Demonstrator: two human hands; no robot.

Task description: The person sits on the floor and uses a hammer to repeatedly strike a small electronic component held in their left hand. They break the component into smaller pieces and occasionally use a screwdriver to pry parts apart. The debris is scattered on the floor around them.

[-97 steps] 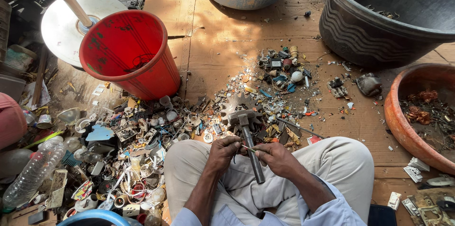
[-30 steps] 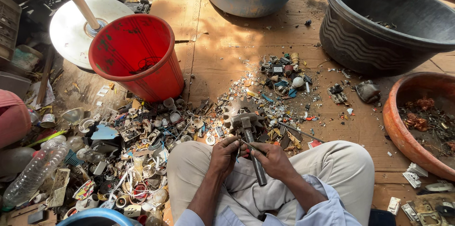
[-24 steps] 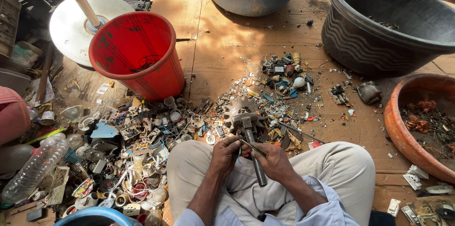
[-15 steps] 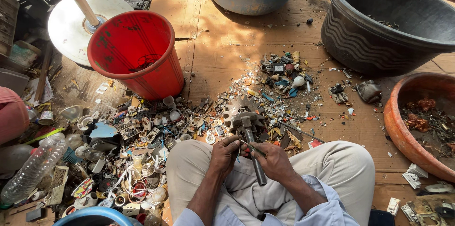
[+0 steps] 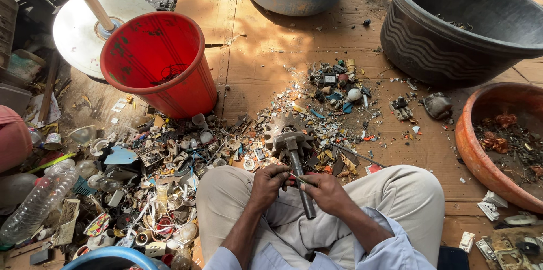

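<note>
- Metal hammer with a grey handle (image 5: 295,159) lies between the knees, head on cardboard floor (image 5: 249,55)
- left hand (image 5: 267,182) and right hand (image 5: 322,192) pinch a thin metal strip (image 5: 300,178) over it
- red plastic bucket (image 5: 155,60) stands near

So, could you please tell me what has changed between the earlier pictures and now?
Very little. Both hands stay together over the lap: the left hand and right hand still pinch a small thin piece between them, beside the hammer standing head-down on the floor. Nothing was picked up or let go. The red bucket, black tub and scrap pile have not moved.
</note>
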